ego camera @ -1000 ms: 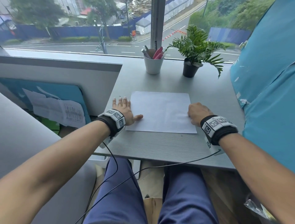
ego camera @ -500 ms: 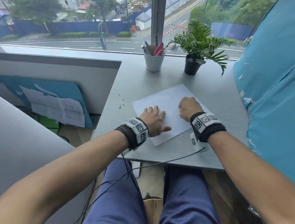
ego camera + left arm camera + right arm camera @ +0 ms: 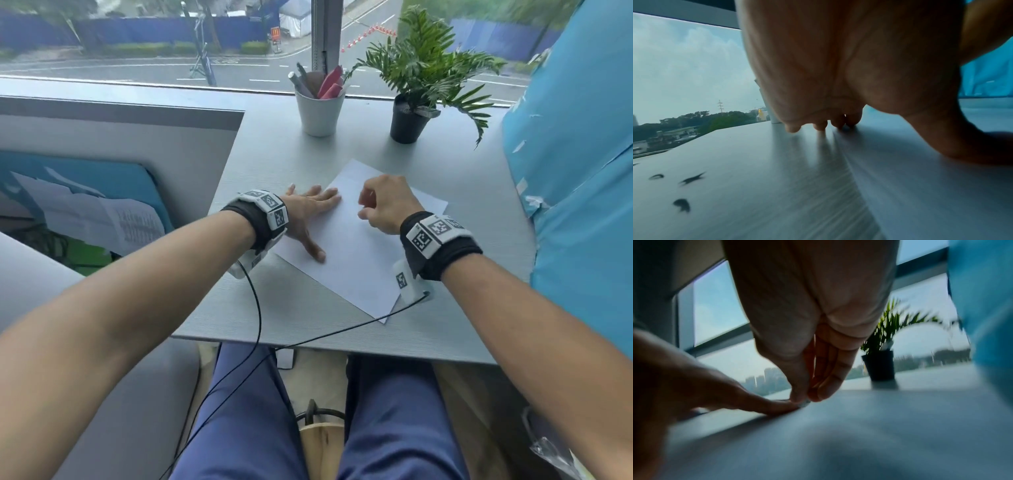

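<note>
A white sheet of paper [image 3: 356,260] lies turned at an angle on the grey table [image 3: 274,154]. My left hand [image 3: 308,212] presses flat on the sheet's left edge with straight fingers and the thumb spread onto the paper. In the left wrist view, that hand's fingertips [image 3: 820,126] touch down where the table meets the paper [image 3: 920,186]. My right hand [image 3: 383,202] is curled over the sheet. In the right wrist view, the thumb and fingertips of the right hand [image 3: 807,395] come together at the paper's edge, right beside a left finger [image 3: 756,402]. The view is blurred.
A white cup [image 3: 320,109] with pens and a potted plant [image 3: 409,120] stand at the back by the window. A blue panel [image 3: 575,171] borders the table on the right. A black cable [image 3: 308,339] crosses the front edge. Small dark specks [image 3: 682,204] lie left of the paper.
The sheet has turned from square-on to diagonal. Both hands moved inward onto it, the left from beside its edge, the right from its right edge to beside the left fingertips.
</note>
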`<state>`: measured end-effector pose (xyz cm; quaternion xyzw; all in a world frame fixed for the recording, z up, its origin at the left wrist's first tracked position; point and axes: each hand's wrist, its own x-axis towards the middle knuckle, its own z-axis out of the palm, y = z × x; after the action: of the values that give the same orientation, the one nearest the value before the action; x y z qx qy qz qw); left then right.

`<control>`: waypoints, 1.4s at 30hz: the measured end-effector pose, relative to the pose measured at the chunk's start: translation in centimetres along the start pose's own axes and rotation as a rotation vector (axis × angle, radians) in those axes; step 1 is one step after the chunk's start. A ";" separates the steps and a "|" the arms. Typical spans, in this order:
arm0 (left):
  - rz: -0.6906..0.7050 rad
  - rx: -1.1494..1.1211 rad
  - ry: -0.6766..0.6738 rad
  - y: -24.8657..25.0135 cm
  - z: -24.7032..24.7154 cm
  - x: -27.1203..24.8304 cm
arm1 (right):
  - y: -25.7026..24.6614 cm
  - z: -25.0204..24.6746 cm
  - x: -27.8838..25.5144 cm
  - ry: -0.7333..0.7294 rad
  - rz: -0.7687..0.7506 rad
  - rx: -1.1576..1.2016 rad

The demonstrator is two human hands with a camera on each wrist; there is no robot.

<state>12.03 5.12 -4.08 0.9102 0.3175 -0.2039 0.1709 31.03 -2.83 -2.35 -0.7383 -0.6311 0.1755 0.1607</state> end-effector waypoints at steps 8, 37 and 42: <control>0.005 0.013 -0.003 -0.5 0.3 0.3 | -1.8 1.6 2.5 0.011 -0.013 0.150; -0.069 0.077 0.156 1.1 0.1 -0.7 | 6.7 -2.3 -2.2 -0.073 0.368 -0.181; -0.134 0.067 0.193 1.6 0.8 -1.8 | 6.2 -2.4 -2.6 -0.085 0.358 0.042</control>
<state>11.58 2.67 -3.56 0.9074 0.3859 -0.1366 0.0951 37.19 -6.41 -2.96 -0.8273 -0.4919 0.2458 0.1154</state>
